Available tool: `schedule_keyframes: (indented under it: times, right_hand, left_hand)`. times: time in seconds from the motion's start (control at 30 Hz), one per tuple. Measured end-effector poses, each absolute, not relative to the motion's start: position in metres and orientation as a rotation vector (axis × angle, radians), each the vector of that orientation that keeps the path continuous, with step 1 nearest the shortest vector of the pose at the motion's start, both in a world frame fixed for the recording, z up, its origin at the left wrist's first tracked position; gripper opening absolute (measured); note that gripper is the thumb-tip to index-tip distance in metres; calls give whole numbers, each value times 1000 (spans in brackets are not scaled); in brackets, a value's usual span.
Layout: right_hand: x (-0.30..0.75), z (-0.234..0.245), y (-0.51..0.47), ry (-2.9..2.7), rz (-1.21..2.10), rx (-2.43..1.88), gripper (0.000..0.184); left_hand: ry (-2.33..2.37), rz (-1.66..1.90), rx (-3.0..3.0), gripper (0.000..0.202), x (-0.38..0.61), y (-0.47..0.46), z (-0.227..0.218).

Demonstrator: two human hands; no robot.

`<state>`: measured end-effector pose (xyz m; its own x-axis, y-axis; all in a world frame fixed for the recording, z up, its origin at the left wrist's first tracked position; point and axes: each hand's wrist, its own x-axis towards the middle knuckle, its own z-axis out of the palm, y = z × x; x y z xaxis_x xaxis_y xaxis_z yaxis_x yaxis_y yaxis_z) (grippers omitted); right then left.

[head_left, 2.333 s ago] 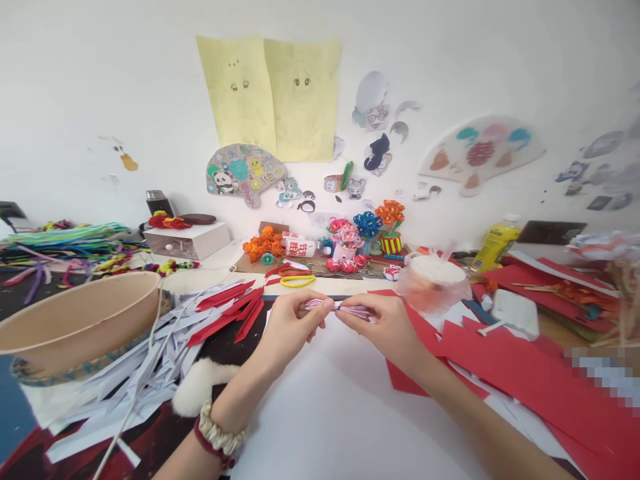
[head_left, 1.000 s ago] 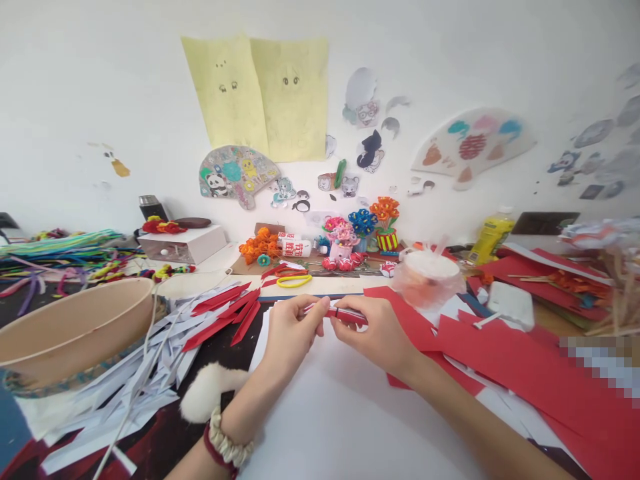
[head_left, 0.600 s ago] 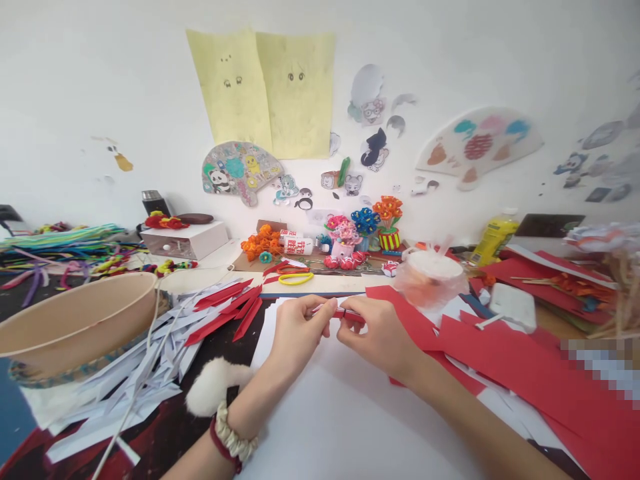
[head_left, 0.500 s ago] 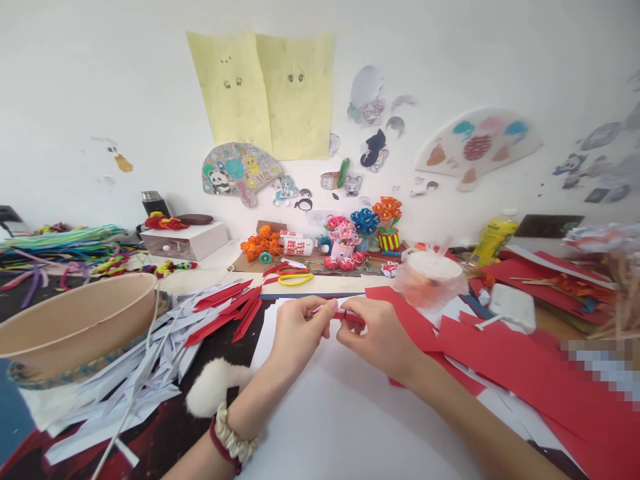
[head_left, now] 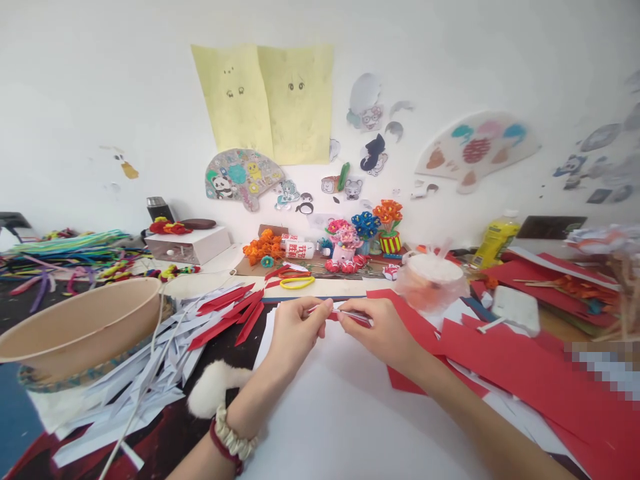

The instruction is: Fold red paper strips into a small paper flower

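Both hands pinch a narrow folded strip of red and white paper (head_left: 359, 316) just above a stack of white paper (head_left: 345, 407). My left hand (head_left: 297, 330) has its left end between thumb and fingertips, with a scrunchie on that wrist. My right hand (head_left: 385, 333) grips the right part, thumb nearest me, and the fingers cover much of the strip. Left of the stack lie folded red paper strips (head_left: 225, 317) on a heap of folded white strips (head_left: 145, 373). Red paper sheets (head_left: 520, 373) spread out at the right.
A beige basin (head_left: 80, 313) stands at far left, with a white cable crossing beside it. Yellow-handled scissors (head_left: 297, 283) lie beyond my hands. Farther back are craft flowers (head_left: 345, 237), a bagged cup (head_left: 431, 277) and a yellow bottle (head_left: 497, 239). A white fluffy thing (head_left: 210, 390) touches the stack's left side.
My right thumb and fingers have shifted along the strip and lie flatter, and the strip has turned to show more white edge. The camera view has tilted slightly.
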<state>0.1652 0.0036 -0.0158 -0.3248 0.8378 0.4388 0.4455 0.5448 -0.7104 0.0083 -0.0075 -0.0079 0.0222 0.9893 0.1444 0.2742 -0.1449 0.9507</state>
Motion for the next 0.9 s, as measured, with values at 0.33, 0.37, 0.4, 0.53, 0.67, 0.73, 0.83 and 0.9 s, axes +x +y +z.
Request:
schedule_keyframes:
  times: [0.33, 0.37, 0.4, 0.53, 0.67, 0.73, 0.83, 0.9]
  right_hand:
    - [163, -17, 1, -1895, 493, -1075, 17]
    - [163, -17, 1, -1890, 486, -1067, 18]
    - [163, -16, 1, -1888, 486, -1058, 19]
    - [163, -14, 0, -1891, 500, -1047, 20]
    - [163, -14, 0, -1880, 489, -1066, 20]
    - [163, -13, 0, -1858, 498, -1071, 19]
    - [163, -13, 1, -1850, 552, -1059, 18]
    - [164, -13, 2, -1876, 592, -1043, 16]
  left_hand:
    - [1404, 1171, 1659, 38, 13, -11, -8]
    - [1405, 1173, 1668, 38, 13, -11, -8]
    - [1405, 1175, 1673, 38, 14, -11, -7]
    - [1398, 1166, 1670, 37, 14, -12, -7]
    - [1378, 1161, 1631, 38, 13, -11, -7]
    - [1353, 1169, 1587, 38, 12, -10, -6]
    - [1308, 1194, 1505, 41, 10, -9, -5]
    - [1294, 1201, 1473, 42, 9, -9, -5]
